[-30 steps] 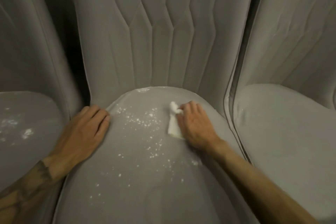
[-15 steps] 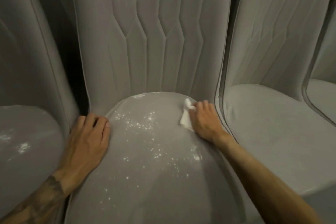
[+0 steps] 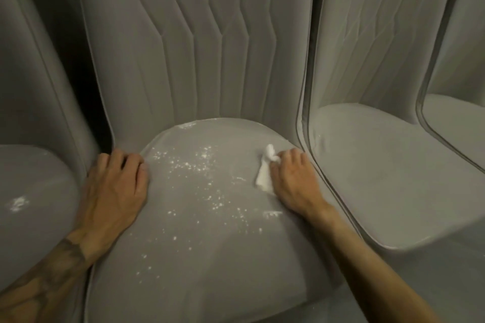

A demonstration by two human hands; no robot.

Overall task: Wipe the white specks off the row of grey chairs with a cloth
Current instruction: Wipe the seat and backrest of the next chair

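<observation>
A grey padded chair (image 3: pixel 210 257) fills the middle of the head view, its seat scattered with white specks (image 3: pixel 194 168). My right hand (image 3: pixel 294 181) presses a small white cloth (image 3: pixel 265 170) flat on the seat's back right part, close to the right edge. The cloth pokes out to the left of my fingers. My left hand (image 3: pixel 115 191) lies palm down on the seat's left rim, fingers together, holding nothing.
A second grey chair (image 3: pixel 34 191) on the left carries a white patch (image 3: pixel 18 203) on its seat. Another grey chair (image 3: pixel 393 165) stands tight against the right side, and a further one (image 3: pixel 459 123) shows at the far right edge.
My right hand slid the cloth from the seat's centre toward its back right edge and stays there. The view shifted left, then back. My left hand kept its place on the rim.
</observation>
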